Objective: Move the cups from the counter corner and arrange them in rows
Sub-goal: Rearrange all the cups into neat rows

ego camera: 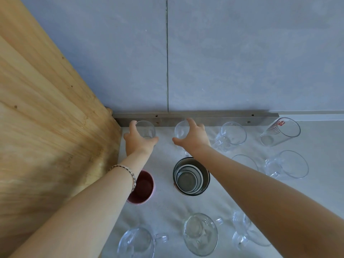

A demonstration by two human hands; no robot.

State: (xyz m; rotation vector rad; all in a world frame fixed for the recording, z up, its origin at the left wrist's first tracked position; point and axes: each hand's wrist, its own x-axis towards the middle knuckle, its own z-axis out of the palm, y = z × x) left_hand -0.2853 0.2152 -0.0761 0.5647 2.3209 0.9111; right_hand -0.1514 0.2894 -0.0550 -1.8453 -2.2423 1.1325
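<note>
At the counter's far corner, 11 o'clock: left hand half-covers a clear glass, fingers curled round it. Right hand likewise cups a second glass at 12. More clear cups, upright, stand in rows nearer; one hides behind the right forearm.

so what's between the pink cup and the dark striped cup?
Head view: bare counter between pink cup and dark striped cup; only the left forearm's bracelet overlaps the pink cup's rim.

Left hand and right hand each grip a clear glass by the back rail.
</note>
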